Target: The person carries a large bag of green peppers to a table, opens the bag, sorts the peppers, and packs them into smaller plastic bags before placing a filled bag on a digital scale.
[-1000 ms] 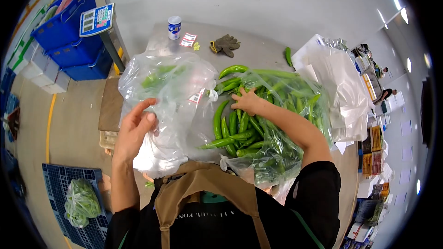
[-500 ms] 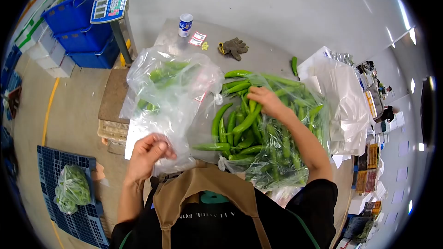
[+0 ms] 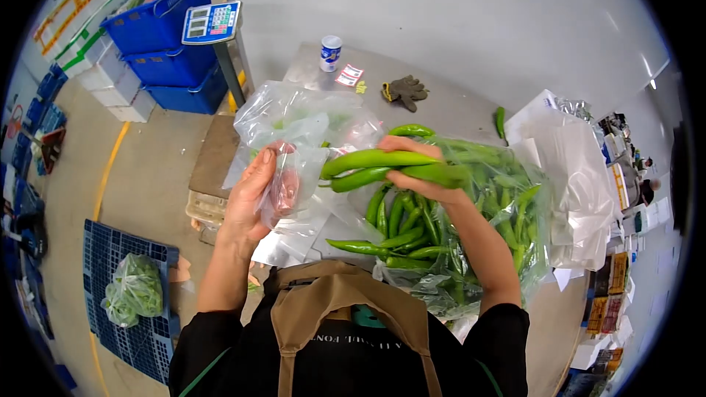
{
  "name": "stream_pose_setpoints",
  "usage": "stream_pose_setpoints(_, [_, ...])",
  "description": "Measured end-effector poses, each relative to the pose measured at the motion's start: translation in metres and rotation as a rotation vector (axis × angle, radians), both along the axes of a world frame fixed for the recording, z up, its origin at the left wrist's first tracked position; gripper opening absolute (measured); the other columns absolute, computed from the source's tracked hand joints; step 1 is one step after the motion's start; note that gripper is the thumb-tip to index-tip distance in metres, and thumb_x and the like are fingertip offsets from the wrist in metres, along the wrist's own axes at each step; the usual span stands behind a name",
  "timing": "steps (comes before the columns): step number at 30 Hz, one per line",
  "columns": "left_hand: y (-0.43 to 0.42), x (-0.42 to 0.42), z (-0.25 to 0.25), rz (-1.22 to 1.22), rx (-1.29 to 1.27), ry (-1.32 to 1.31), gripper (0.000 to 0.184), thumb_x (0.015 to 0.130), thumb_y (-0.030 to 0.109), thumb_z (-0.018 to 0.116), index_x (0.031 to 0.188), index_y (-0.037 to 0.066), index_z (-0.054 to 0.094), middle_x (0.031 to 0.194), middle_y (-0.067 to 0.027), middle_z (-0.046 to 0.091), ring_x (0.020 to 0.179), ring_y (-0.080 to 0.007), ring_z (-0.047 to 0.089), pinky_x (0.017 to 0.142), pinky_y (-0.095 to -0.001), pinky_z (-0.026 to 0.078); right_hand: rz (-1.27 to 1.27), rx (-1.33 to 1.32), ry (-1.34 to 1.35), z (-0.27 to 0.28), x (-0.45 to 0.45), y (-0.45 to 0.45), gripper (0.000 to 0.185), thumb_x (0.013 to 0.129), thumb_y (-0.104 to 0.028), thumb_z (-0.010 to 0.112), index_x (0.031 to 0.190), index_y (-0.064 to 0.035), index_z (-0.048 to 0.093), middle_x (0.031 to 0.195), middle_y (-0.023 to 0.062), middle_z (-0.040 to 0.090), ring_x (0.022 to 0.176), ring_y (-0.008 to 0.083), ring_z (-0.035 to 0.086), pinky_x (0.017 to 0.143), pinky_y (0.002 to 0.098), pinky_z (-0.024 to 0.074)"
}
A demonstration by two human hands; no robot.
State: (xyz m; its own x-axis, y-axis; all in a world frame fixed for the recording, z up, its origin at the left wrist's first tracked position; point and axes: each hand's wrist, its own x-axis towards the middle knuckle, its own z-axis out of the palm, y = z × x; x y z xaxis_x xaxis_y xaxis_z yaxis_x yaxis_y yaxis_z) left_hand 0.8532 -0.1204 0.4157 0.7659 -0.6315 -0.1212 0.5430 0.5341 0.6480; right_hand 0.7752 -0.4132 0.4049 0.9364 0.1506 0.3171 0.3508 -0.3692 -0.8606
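My left hand (image 3: pixel 254 187) grips the edge of a clear plastic bag (image 3: pixel 283 106), with some fingers behind or inside the film. Green shapes show dimly through this bag. Gripped in my right hand (image 3: pixel 426 180) are a few long green peppers (image 3: pixel 368 159), their ends pointing left toward the bag's mouth. Below that hand lies a pile of loose green peppers (image 3: pixel 401 224) on the table. They spill from a large clear bag of peppers (image 3: pixel 507 213) at the right.
On the table's far side are a blue-and-white can (image 3: pixel 331 54), printed labels (image 3: pixel 349 76) and a dark work glove (image 3: pixel 404 93). White plastic bags (image 3: pixel 585 191) are stacked right. A scale display (image 3: pixel 212 22) and blue crates (image 3: pixel 158 26) stand left; bagged greens (image 3: pixel 136 290) rest on a blue pallet (image 3: pixel 103 257).
My right hand has lifted peppers off the pile and brought them left to the bag. My left hand has risen and taken hold of the bag's edge. The view has shifted slightly.
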Motion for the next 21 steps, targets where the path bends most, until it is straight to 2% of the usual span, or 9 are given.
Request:
stream_pose_setpoints(3, [0.005, -0.002, 0.014, 0.081, 0.059, 0.128, 0.029, 0.097, 0.031, 0.043, 0.115, 0.009, 0.051, 0.061, -0.0056, 0.05, 0.045, -0.0099, 0.043, 0.038, -0.0206, 0.033, 0.021, -0.068, -0.152, -0.023, 0.051, 0.033, 0.038, 0.075, 0.001, 0.063, 0.112, -0.001, 0.057, 0.102, 0.0024, 0.061, 0.086, 0.0102, 0.057, 0.075, 0.0234, 0.0477])
stream_pose_setpoints(8, [0.045, 0.005, -0.007, -0.1, -0.196, 0.107, 0.03, 0.098, 0.034, 0.039, 0.12, 0.015, 0.049, 0.057, -0.0038, 0.043, 0.037, -0.0079, 0.03, 0.032, -0.0194, 0.023, -0.032, 0.394, 0.273, -0.048, 0.123, 0.02, 0.032, 0.073, 0.001, 0.062, 0.105, -0.0005, 0.059, 0.092, 0.0036, 0.062, 0.074, 0.0121, 0.059, 0.067, 0.0235, 0.0481])
stream_pose_setpoints(9, [0.053, 0.006, -0.01, -0.083, -0.176, 0.11, 0.031, 0.098, 0.034, 0.038, 0.122, 0.017, 0.048, 0.056, -0.0038, 0.042, 0.036, -0.0073, 0.027, 0.031, -0.0192, 0.021, -0.099, 0.421, 0.199, -0.045, 0.128, 0.017, 0.028, 0.073, 0.004, 0.062, 0.101, 0.0001, 0.059, 0.091, 0.0048, 0.062, 0.076, 0.0126, 0.059, 0.069, 0.0254, 0.0488])
stream_pose_setpoints(12, [0.054, 0.005, -0.012, -0.086, -0.199, 0.168, 0.034, 0.098, 0.035, 0.037, 0.129, 0.022, 0.043, 0.056, -0.004, 0.042, 0.034, -0.0056, 0.024, 0.029, -0.0182, 0.018, -0.335, -0.16, -0.489, -0.043, 0.146, 0.005, 0.031, 0.07, 0.009, 0.063, 0.099, 0.0004, 0.058, 0.09, 0.008, 0.062, 0.079, 0.0154, 0.06, 0.072, 0.0278, 0.0492])
stream_pose_setpoints(14, [0.05, 0.003, -0.01, -0.085, -0.236, 0.248, 0.036, 0.098, 0.036, 0.036, 0.132, 0.023, 0.041, 0.056, -0.004, 0.042, 0.034, -0.0048, 0.024, 0.028, -0.0175, 0.018, -0.438, -0.329, -0.526, -0.06, 0.152, 0.02, 0.046, 0.063, 0.009, 0.065, 0.107, -0.0022, 0.056, 0.103, 0.0118, 0.058, 0.091, 0.0248, 0.059, 0.078, 0.0323, 0.0487])
stream_pose_setpoints(17, [0.034, 0.011, -0.002, -0.085, -0.315, 0.394, 0.041, 0.097, 0.043, 0.034, 0.135, 0.027, 0.037, 0.059, -0.0036, 0.045, 0.033, -0.0039, 0.023, 0.027, -0.0158, 0.018, -0.438, -0.652, -0.342, -0.096, 0.148, 0.057, 0.064, 0.059, 0.014, 0.061, 0.118, -0.0067, 0.049, 0.125, 0.0176, 0.045, 0.106, 0.0349, 0.053, 0.086, 0.0397, 0.0475])
stream_pose_setpoints(18, [0.036, 0.019, -0.014, -0.169, -0.36, 0.309, 0.045, 0.097, 0.045, 0.033, 0.14, 0.032, 0.028, 0.06, -0.0034, 0.045, 0.033, -0.004, 0.023, 0.027, -0.0154, 0.018, -0.269, -0.806, -0.267, -0.103, 0.141, 0.059, 0.066, 0.061, 0.009, 0.064, 0.123, -0.0074, 0.046, 0.13, 0.0185, 0.04, 0.111, 0.0347, 0.05, 0.089, 0.0403, 0.046])
stream_pose_setpoints(19, [0.039, 0.023, -0.018, -0.155, -0.379, 0.334, 0.045, 0.097, 0.046, 0.031, 0.139, 0.031, 0.03, 0.059, -0.0027, 0.044, 0.033, -0.004, 0.024, 0.027, -0.0154, 0.019, -0.092, -0.947, -0.191, -0.102, 0.134, 0.056, 0.07, 0.062, 0.004, 0.066, 0.127, -0.0081, 0.043, 0.135, 0.0194, 0.036, 0.116, 0.0345, 0.047, 0.092, 0.0408, 0.0445])
stream_pose_setpoints(21, [0.037, 0.022, -0.015, -0.07, -0.383, 0.304, 0.045, 0.097, 0.048, 0.029, 0.137, 0.029, 0.033, 0.056, -0.0016, 0.041, 0.032, -0.0043, 0.024, 0.027, -0.0158, 0.02, 0.118, -0.821, 0.039, -0.087, 0.114, 0.039, 0.063, 0.066, -0.002, 0.065, 0.126, -0.0073, 0.045, 0.134, 0.0191, 0.038, 0.115, 0.0342, 0.047, 0.092, 0.0398, 0.0441])
